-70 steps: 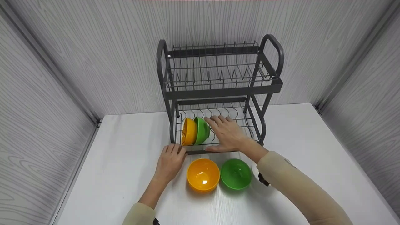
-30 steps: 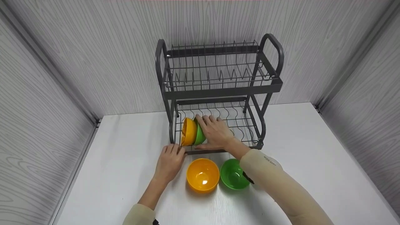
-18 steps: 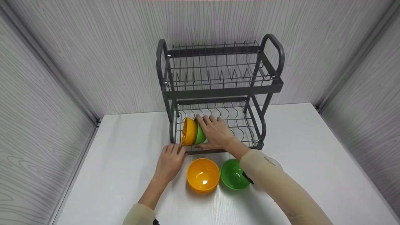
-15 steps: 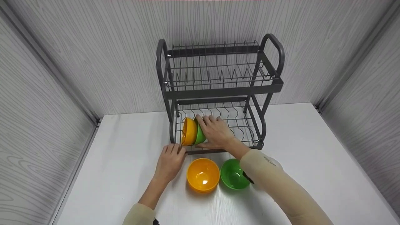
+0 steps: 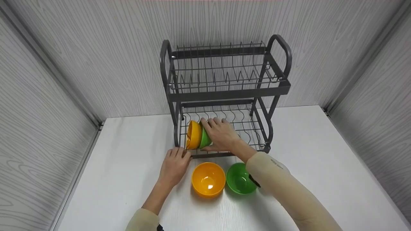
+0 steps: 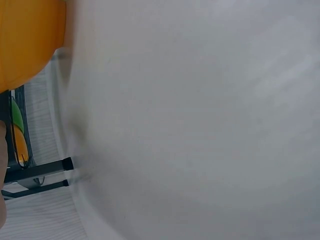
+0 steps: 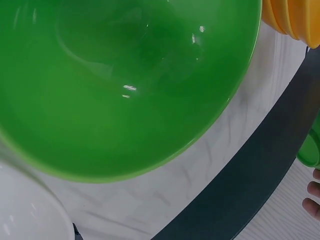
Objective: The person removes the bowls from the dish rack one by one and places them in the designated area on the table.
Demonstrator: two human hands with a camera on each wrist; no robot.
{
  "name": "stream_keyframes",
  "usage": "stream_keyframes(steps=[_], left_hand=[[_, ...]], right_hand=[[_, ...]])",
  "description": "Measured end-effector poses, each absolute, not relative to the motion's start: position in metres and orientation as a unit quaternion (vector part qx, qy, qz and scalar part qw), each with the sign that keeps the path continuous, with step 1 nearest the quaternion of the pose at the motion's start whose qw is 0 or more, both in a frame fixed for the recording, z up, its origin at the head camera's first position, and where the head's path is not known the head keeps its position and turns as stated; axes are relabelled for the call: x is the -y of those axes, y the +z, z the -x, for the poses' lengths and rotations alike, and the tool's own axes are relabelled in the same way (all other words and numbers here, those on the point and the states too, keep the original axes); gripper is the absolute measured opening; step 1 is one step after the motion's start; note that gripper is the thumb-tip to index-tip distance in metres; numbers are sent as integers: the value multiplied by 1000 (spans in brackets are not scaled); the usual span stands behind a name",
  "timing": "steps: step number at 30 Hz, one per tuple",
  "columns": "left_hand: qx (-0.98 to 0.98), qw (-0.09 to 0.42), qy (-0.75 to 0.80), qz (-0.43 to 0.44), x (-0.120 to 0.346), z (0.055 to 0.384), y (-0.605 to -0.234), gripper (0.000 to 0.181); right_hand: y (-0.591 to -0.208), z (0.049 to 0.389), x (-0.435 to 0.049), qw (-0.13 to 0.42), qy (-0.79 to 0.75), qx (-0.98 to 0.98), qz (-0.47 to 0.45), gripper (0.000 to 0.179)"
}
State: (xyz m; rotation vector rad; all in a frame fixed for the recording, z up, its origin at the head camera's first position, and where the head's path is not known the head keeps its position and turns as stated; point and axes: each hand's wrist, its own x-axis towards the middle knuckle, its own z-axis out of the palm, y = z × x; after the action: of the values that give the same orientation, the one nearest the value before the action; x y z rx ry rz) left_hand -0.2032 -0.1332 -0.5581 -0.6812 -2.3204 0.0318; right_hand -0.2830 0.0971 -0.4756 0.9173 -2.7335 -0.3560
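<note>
On the lower tier of a dark dish rack (image 5: 228, 94), an orange bowl (image 5: 194, 136) and a green bowl (image 5: 205, 141) stand on edge side by side at the left end. My right hand (image 5: 221, 136) holds the green one from the right, its thumb at the near side and fingers over the far side, hiding much of it. In the right wrist view, fingertips (image 7: 313, 189) show close to that bowl's base (image 7: 311, 150). My left hand (image 5: 175, 165) grips the rack's front left corner, fingers bent over it.
Before the rack, stacked orange bowls (image 5: 208, 179) sit beside another green bowl (image 5: 240, 179), partly covered by the right sleeve (image 5: 282, 183). A white bowl (image 7: 30, 210) shows in the right wrist view. Wood-grain panels (image 5: 128, 64) enclose the white table (image 5: 128, 154).
My right hand has moved left from beside the racked green bowl onto it, and has stayed there over the last second. The left hand keeps its place on the rack.
</note>
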Motion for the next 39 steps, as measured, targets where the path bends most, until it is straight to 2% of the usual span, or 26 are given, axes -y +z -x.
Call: stream_keyframes(steps=[12, 23, 39], left_hand=[[899, 350, 11, 262, 133, 203, -557, 16], [899, 351, 13, 263, 134, 202, -556, 22], [898, 353, 10, 264, 133, 203, -555, 19]], right_hand=[[-471, 285, -97, 128, -133, 928, -325, 116], [-465, 286, -98, 128, -136, 925, -330, 116], [-453, 284, -100, 137, -168, 909, -356, 114]])
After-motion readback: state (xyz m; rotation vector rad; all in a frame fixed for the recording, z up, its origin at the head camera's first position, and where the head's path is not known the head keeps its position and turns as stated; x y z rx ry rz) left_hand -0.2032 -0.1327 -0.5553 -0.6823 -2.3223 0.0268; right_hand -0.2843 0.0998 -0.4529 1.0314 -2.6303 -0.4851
